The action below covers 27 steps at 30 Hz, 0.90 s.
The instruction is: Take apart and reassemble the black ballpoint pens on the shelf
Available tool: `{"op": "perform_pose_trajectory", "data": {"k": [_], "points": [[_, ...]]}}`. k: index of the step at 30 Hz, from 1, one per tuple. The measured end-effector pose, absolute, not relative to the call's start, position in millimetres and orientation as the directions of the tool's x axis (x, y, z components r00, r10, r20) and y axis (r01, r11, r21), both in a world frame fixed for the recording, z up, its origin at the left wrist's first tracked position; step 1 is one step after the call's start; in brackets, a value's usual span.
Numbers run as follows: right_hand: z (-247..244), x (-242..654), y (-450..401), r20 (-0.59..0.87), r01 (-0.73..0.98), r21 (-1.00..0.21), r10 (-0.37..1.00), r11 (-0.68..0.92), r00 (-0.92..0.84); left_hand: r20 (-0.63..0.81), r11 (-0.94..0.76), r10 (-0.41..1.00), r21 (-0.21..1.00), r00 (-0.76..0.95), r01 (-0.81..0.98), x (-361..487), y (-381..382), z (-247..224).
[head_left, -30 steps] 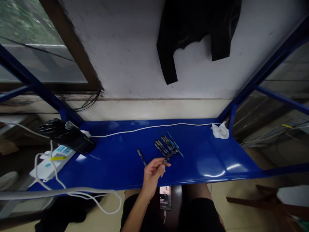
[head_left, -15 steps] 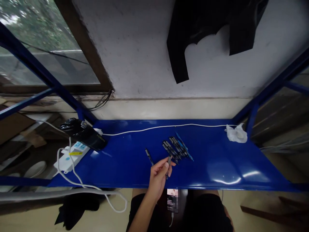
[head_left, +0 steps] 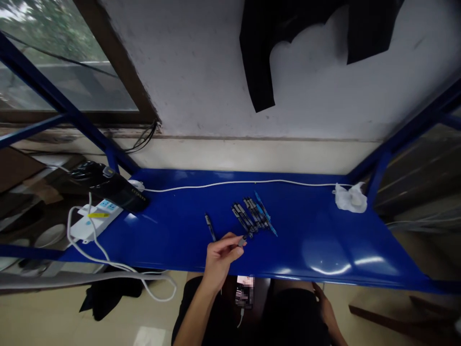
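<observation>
while pens [head_left: 249, 214] lay on the counter [head_left: 173, 240], the left hand [head_left: 220, 254] pinched a small, apparently grey object [head_left: 241, 242]; the right hand [head_left: 323, 302] was too unclear to read.

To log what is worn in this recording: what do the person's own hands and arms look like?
The left hand is ungloved; its forearm shows no sleeve, watch or bracelet. The right arm, partly hidden beside black shorts, shows no sleeve either.
</observation>
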State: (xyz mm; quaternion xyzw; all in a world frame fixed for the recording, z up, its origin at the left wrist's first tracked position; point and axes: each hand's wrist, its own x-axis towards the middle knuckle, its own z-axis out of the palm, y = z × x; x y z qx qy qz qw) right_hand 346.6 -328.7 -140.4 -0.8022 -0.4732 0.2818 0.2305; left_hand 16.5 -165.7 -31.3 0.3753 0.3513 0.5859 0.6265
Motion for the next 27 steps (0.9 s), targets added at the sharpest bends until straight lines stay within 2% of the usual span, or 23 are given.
{"op": "perform_pose_trajectory", "data": {"k": [2,4,6,9,11,14,17,20,22,25,27], "points": [[-170,366,-306,-0.295,0.526,-0.723,0.889,-0.448,0.351,0.023,0.002,0.999,0.884,0.048,-0.468,17,-164,-31],[-189,384,-293,-0.350,0.516,-0.725,0.889,-0.457,0.295,0.032,-0.010,0.999,0.886,0.039,-0.463,17,-163,-30],[-189,393,-290,-0.324,0.564,-0.711,0.907,-0.421,0.269,0.022,-0.008,0.999,0.887,0.026,-0.461,16,-163,-30],[-150,382,-293,-0.244,0.663,-0.690,0.956,-0.290,0.163,-0.028,0.029,1.000,0.886,0.008,-0.463,16,-163,-29],[-108,359,-295,-0.265,0.691,-0.690,0.964,-0.215,0.036,-0.068,0.068,0.998,0.889,0.018,-0.454,16,-163,-27],[-44,316,-291,-0.245,0.571,-0.816,0.950,-0.093,-0.195,-0.084,0.107,0.994,0.899,0.073,-0.425,17,-163,-22],[0,276,-272,-0.126,0.421,-0.907,0.974,-0.036,-0.187,-0.071,0.125,0.987,0.898,0.141,-0.423,18,-162,-19],[17,243,-234,0.094,0.333,-0.934,0.987,0.131,-0.127,-0.068,0.147,0.979,0.890,0.192,-0.432,19,-163,-19],[17,224,-205,0.182,0.303,-0.925,0.966,0.231,-0.183,-0.071,0.153,0.977,0.888,0.200,-0.433,19,-164,-20],[7,204,-174,0.216,0.246,-0.929,0.946,0.275,-0.243,-0.068,0.132,0.985,0.889,0.160,-0.439,19,-164,-25],[0,199,-166,0.181,0.200,-0.950,0.944,0.241,-0.277,-0.050,0.105,0.990,0.890,0.133,-0.444,19,-165,-28]]}}
